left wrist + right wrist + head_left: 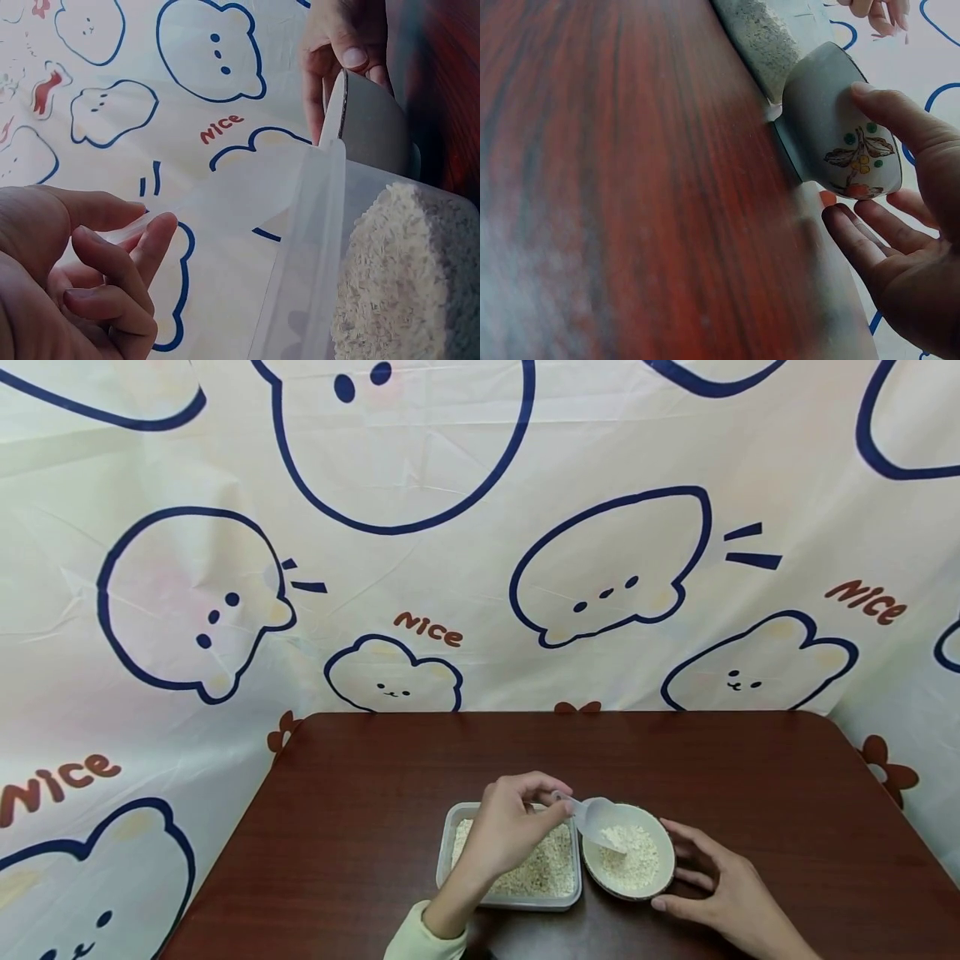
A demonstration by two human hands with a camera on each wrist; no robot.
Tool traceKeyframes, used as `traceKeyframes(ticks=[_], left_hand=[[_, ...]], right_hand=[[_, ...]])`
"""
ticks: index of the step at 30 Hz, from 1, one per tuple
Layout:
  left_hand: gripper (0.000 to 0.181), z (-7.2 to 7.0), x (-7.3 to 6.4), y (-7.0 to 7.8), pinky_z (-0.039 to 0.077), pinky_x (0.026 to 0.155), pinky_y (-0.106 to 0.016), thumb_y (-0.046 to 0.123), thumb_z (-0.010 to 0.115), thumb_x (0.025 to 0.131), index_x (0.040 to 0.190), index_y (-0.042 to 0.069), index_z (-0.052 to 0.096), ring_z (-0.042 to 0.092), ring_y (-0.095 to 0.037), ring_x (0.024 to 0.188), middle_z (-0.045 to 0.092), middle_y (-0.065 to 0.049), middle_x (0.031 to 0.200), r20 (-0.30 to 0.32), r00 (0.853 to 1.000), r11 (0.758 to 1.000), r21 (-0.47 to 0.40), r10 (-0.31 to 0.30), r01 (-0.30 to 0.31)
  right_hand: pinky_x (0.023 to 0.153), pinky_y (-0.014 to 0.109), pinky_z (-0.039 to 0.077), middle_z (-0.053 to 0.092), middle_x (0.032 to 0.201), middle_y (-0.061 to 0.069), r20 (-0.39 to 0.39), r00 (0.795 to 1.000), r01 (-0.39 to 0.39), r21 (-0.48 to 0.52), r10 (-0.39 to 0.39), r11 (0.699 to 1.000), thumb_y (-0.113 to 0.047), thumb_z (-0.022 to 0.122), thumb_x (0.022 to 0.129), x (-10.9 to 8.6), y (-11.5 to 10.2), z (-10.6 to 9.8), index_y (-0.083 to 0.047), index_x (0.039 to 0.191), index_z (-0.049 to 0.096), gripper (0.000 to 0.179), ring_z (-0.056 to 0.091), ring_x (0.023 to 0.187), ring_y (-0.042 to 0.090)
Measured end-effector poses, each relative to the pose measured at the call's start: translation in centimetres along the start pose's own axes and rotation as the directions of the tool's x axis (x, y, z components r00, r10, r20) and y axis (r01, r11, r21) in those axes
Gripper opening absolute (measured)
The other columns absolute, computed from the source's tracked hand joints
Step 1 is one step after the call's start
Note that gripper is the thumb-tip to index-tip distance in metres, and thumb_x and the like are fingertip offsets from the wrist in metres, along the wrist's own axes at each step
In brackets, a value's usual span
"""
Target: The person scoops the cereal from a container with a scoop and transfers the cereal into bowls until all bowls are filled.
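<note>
Left hand (517, 822) with a translucent spoon (596, 818) tilted down over a bowl (639, 815) of pale grains (637, 862)
Thumb and forefinger pinch the spoon's handle; the right hand (720, 889) grasps the bowl's right side, fingers and thumb curved round it. The bowl stands well away from the far edge of the table surface (360, 818) and from both side edges, just right of a rectangular container (528, 903) that also holds grains
</note>
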State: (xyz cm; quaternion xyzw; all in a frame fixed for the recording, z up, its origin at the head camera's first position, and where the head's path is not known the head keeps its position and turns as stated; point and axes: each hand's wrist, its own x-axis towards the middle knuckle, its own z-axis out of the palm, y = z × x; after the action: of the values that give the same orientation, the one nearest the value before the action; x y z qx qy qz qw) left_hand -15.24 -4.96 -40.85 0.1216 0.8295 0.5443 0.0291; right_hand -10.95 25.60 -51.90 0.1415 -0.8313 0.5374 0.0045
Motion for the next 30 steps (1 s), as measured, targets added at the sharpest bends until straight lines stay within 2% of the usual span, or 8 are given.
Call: traceKeyframes(ticks=[8, 13, 20, 26, 30], left_hand=[[0.009, 0.0, 0.1, 0.3, 0.045, 0.056, -0.019, 0.019, 0.082, 0.094, 0.102, 0.014, 0.083, 0.061, -0.007, 0.064, 0.08, 0.002, 0.087, 0.003, 1.0, 1.0, 0.027, 0.012, -0.012], [0.007, -0.4, 0.1, 0.3, 0.047, 0.058, -0.019, 0.017, 0.083, 0.094, 0.1, 0.014, 0.083, 0.062, -0.006, 0.065, 0.081, 0.001, 0.087, -0.011, 0.999, 0.999, 0.024, 0.03, -0.03], [0.008, -1.0, 0.1, 0.2, 0.054, 0.066, -0.021, 0.015, 0.083, 0.094, 0.102, 0.012, 0.083, 0.068, -0.004, 0.072, 0.08, -0.001, 0.087, -0.022, 0.999, 0.999, -0.004, 0.041, -0.041], [0.008, -1.2, 0.1, 0.3, 0.053, 0.064, -0.021, 0.014, 0.083, 0.094, 0.101, 0.012, 0.083, 0.066, -0.005, 0.07, 0.08, -0.002, 0.087, -0.022, 0.999, 0.999, -0.013, 0.034, -0.034], [0.011, -1.2, 0.1, 0.2, 0.055, 0.065, -0.02, 0.014, 0.082, 0.094, 0.104, 0.009, 0.082, 0.068, -0.005, 0.072, 0.08, -0.005, 0.09, -0.005, 1.0, 0.998, -0.063, 0.018, -0.019]], right_hand=[[0.087, 0.022, 0.063, 0.065, 0.139, 0.019, 0.006, 1.0, -0.011, -0.003, 0.011, 1.0, -0.014, 0.1, 0.073, 0.2, -0.1, 0.0, -0.014, 0.157, 0.052, 0.097, 0.065, 0.116, -0.009], [0.087, 0.022, 0.063, 0.063, 0.141, 0.022, 0.026, 0.999, -0.046, 0.013, 0.046, 0.999, -0.014, 0.099, 0.074, 0.3, -0.2, -0.1, -0.012, 0.157, 0.051, 0.096, 0.064, 0.115, -0.009], [0.088, 0.021, 0.063, 0.061, 0.143, 0.023, 0.044, 0.994, -0.1, 0.015, 0.099, 0.995, -0.015, 0.099, 0.076, 0.4, -0.3, -0.2, -0.013, 0.158, 0.049, 0.096, 0.063, 0.115, -0.012], [0.088, 0.021, 0.063, 0.062, 0.14, 0.022, 0.045, 0.994, -0.103, 0.01, 0.102, 0.995, -0.015, 0.099, 0.075, 0.5, -0.2, -0.3, -0.013, 0.158, 0.049, 0.097, 0.063, 0.114, -0.011], [0.088, 0.022, 0.063, 0.062, 0.139, 0.022, 0.043, 0.995, -0.088, 0.006, 0.088, 0.996, -0.015, 0.099, 0.074, 0.5, -0.2, -0.3, -0.012, 0.158, 0.049, 0.097, 0.063, 0.115, -0.011]])
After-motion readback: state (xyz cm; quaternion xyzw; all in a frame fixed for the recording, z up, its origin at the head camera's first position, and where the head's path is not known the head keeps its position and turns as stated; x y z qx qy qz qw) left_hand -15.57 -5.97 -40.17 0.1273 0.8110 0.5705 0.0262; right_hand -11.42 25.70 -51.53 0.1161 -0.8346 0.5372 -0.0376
